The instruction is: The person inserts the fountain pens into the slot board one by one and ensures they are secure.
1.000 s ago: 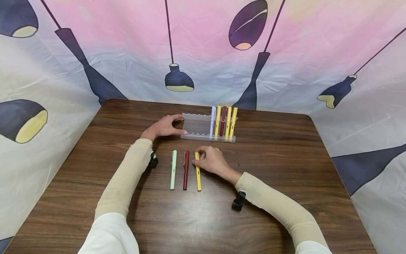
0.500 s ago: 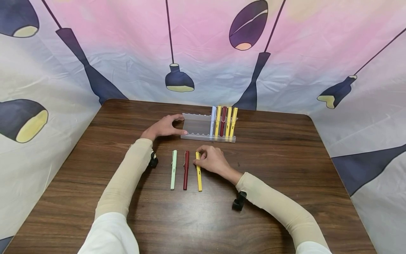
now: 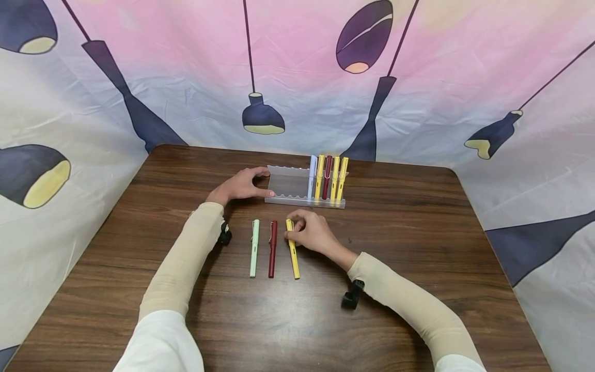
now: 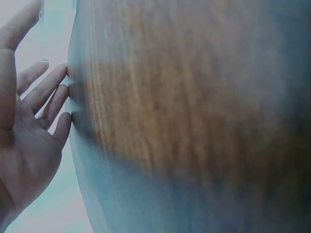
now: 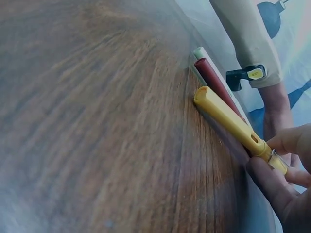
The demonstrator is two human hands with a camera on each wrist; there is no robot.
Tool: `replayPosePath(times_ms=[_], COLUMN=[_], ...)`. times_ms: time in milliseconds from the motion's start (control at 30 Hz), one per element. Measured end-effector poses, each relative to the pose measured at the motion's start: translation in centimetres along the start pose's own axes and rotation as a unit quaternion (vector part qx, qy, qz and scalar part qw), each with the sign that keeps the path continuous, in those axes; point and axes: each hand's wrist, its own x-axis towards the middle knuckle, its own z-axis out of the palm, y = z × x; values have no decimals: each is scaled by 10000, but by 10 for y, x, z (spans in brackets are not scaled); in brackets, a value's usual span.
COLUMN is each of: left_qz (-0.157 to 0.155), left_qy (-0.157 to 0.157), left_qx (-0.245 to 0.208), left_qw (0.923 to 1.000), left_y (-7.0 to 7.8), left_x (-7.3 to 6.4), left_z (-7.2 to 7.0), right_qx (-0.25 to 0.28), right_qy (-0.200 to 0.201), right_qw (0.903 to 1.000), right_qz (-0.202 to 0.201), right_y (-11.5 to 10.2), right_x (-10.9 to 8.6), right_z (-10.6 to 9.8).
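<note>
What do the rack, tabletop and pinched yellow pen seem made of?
Rack: probably clear, smooth plastic; brown shows through it. Tabletop: satiny wood or wood-look laminate, with visible grain and soft glare. Yellow pen: likely smooth plastic, from its even colour.

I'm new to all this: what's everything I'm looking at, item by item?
Table: 1, brown wood-grain, beneath the rack
Backdrop: 1, pastel with printed lamps, behind the table
Rack: 1, clear, far side of table
Pens in rack: 5, pale blue, yellow, dark red, yellow, yellow, left to right
Green pen: 1, pale green, table, left
Loose red pen: 1, dark red, table, middle
Loose yellow pen: 1, yellow, right of those
Wrist cameras: 2, black, one per wrist
Sleeves: 2, beige and white, both arms
Left hand: 1, bare, rack's left end
Right hand: 1, bare, grip on loose yellow pen
</note>
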Motion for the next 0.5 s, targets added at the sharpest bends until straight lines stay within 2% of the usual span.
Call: replayPosePath(times_ms=[267, 500], left_qz=[-19, -40], left_qy=[-18, -34], left_qx=[-40, -67], left_qw=[10000, 10000], left_y=[0, 0], left_x=[0, -1], left_z=[0, 0], right_qx=[152, 656], right_qy=[253, 348], right_qw=[9991, 9966], right_qz=[-293, -365], right_y=[-6, -15], right_x=[-1, 0], right_z=[-8, -22])
